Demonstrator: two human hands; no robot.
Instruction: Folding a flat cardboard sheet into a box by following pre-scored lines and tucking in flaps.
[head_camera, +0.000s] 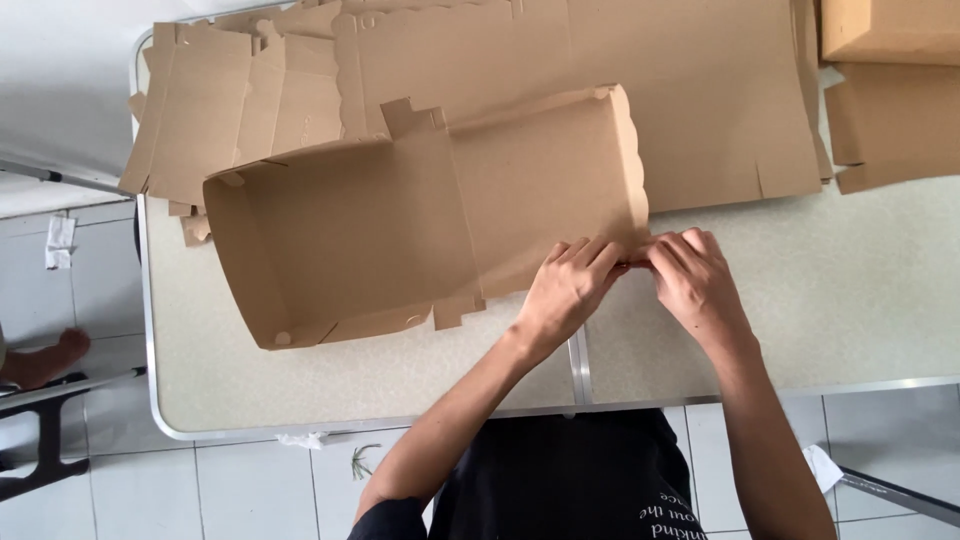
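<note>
A brown cardboard box (400, 220), half folded with raised walls on its left part and a scalloped lid flap on the right, lies on the speckled table (850, 290). My left hand (568, 290) and my right hand (695, 280) meet at the near right corner of the lid flap. Both pinch the cardboard edge there, fingertips nearly touching each other. The corner itself is hidden under my fingers.
A stack of flat unfolded cardboard blanks (700, 90) covers the far side of the table. More cardboard pieces (890, 110) lie at the far right. Another person's foot (45, 360) rests on the tiled floor at left, by a dark stand (45, 440).
</note>
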